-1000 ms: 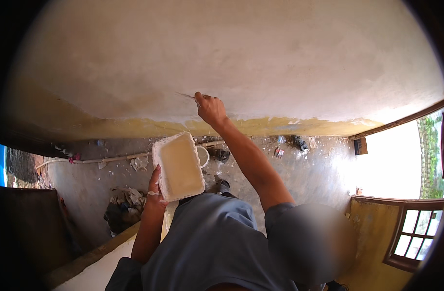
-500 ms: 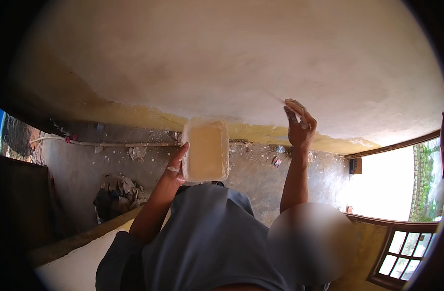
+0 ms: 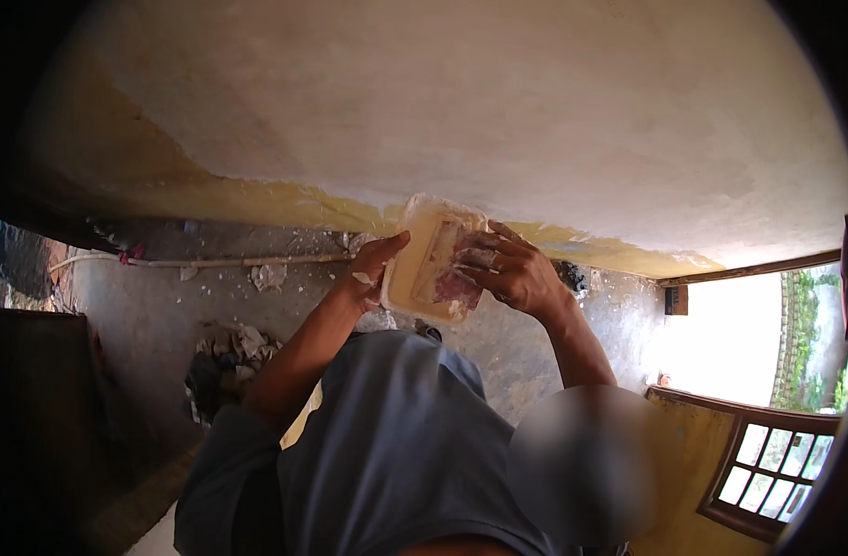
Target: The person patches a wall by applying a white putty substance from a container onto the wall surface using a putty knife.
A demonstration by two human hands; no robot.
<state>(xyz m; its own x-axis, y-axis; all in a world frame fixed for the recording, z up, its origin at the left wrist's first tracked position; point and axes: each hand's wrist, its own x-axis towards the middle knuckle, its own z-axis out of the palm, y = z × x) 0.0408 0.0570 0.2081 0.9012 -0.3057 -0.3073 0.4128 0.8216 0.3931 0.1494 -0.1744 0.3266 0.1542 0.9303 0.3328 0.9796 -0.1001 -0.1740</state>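
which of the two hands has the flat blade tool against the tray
The right hand: it presses the flat blade tool onto the tray, while the left hand only grips the tray's edge.

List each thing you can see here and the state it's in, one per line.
left hand: gripping the tray's edge
right hand: pressing a flat blade onto the tray
tray: held up, tilted, smeared with pale paste
flat blade: lying on the tray, paste-coated
wall: plastered pale, yellow band along its edge
window: shut or open, cannot tell

Blade brought back to the board
The right hand (image 3: 517,273) has left the wall and now presses its scraper blade (image 3: 461,269) onto the putty board (image 3: 415,278).
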